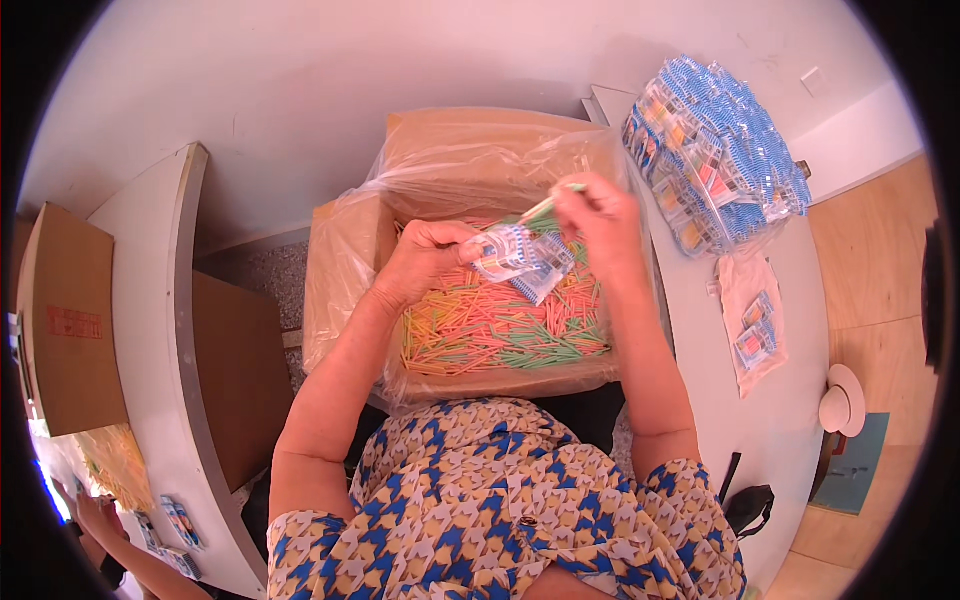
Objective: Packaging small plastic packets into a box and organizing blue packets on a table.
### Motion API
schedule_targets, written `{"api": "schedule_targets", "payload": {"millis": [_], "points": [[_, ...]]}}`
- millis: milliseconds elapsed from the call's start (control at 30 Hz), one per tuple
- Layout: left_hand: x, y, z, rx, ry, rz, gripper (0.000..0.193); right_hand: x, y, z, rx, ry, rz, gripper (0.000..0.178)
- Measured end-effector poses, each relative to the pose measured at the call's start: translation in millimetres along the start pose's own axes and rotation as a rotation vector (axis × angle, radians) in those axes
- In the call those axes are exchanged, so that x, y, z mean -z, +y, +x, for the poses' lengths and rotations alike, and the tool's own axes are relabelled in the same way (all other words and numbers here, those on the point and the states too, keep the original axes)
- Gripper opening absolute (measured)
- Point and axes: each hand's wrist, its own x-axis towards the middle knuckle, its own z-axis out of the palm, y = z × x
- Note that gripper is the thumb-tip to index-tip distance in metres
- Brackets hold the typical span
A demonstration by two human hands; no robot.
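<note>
working above a plastic-lined carton (345, 270) at the centre of the frame, a person's left hand (425, 262) pinches a blue-and-clear packet (500, 250) between thumb and fingers, a second packet (548, 270) overlapping it on the right. the right hand (600, 215), slightly blurred, pinches slim sticks (540, 210) just above the packets; how many, one cannot tell. loose sticks (500, 335) in pink, yellow and green lie below, while piled packets (715, 150) crowd the upper right. good handling likely calls for a light, steady left pinch, stick ends kept level and film left uncreased.
</note>
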Motion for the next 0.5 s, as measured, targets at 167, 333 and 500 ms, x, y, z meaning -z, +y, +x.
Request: {"api": "schedule_targets", "payload": {"millis": [167,333,500], "points": [[-1,5,0,-0.030,0.103,-0.002,0.014,6,-37,-20,0.033,0.058,0.342,0.007],[-2,6,2,-0.081,0.119,0.050,0.014,-12,-42,-21,0.060,0.070,0.216,0.007],[-3,10,2,-0.093,0.135,0.077,0.014,-11,-39,-21,0.042,0.144,0.186,0.008]]}}
